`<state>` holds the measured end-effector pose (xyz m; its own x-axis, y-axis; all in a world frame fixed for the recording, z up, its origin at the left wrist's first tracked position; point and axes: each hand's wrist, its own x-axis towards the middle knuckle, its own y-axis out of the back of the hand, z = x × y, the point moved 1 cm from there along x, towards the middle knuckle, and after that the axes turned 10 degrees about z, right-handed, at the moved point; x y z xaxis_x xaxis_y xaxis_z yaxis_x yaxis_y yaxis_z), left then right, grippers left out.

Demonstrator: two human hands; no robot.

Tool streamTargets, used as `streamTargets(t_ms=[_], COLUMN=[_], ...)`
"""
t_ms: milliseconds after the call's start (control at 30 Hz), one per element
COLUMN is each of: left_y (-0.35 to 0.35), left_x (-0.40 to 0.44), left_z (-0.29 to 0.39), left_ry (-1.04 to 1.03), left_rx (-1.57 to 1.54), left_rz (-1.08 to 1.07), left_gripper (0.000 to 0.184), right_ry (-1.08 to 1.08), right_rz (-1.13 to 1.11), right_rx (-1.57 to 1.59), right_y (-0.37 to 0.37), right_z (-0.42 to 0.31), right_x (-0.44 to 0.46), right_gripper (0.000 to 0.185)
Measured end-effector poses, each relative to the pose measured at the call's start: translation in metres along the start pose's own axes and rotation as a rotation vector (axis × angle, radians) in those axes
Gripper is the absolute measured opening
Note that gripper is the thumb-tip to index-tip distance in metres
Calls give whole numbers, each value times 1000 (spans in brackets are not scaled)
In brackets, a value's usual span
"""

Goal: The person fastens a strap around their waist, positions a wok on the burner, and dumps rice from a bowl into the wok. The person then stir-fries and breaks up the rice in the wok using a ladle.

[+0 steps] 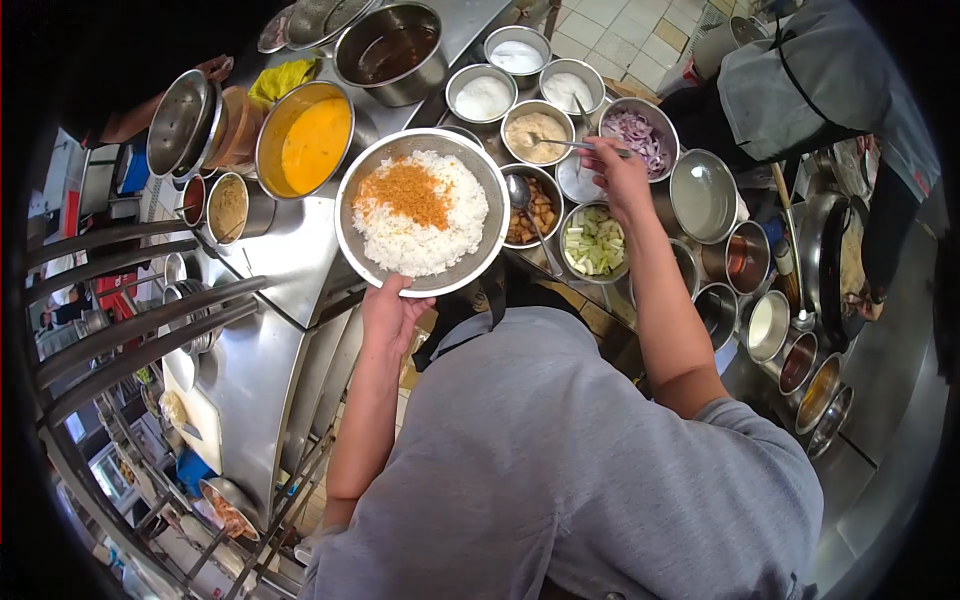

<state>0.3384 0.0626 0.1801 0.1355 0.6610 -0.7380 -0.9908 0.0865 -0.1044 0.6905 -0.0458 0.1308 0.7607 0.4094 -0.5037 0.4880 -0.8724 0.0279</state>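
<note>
My left hand (392, 318) grips the near rim of a metal bowl (492, 185), tilted slightly towards me. White rice (430, 245) fills it, with orange-brown crumbly seasoning (405, 192) heaped on top. My right hand (618, 178) is closed on the handle of a spoon (578, 144), whose head rests in a tin of beige powder (530, 122). Around that hand stand a bowl of chopped purple onion (638, 138), a tin of chopped green vegetable (594, 242) and a tin of brown cubes (543, 212) with another spoon (536, 225) in it.
Tins of white powder (482, 98) stand beyond. A pot of yellow-orange liquid (315, 145) and a pot of dark liquid (388, 52) are at the left back. Metal rails (160, 330) run along the left. Another person (800, 90) stands at the right, near a wok (835, 250).
</note>
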Motion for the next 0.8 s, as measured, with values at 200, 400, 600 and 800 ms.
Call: streamTargets(t_ms=[200,400,600,800], left_y=[-10,-12,14,24], left_x=[10,5,-10,-27], left_z=[7,9,-5,-5], left_ry=[-3,11,1,46], left_rx=[21,-9,-68,-111], left_rz=[7,-27,-13,43], left_gripper=[41,37,41,42], right_ry=[61,256,523,830], right_rz=[-146,-123,11,48], right_rx=[212,91,-127,-433], right_y=[2,-5,-22,-76], right_z=[-41,-51,-57,-42], right_x=[-46,-54,-18,56], right_gripper=[18,21,21,23])
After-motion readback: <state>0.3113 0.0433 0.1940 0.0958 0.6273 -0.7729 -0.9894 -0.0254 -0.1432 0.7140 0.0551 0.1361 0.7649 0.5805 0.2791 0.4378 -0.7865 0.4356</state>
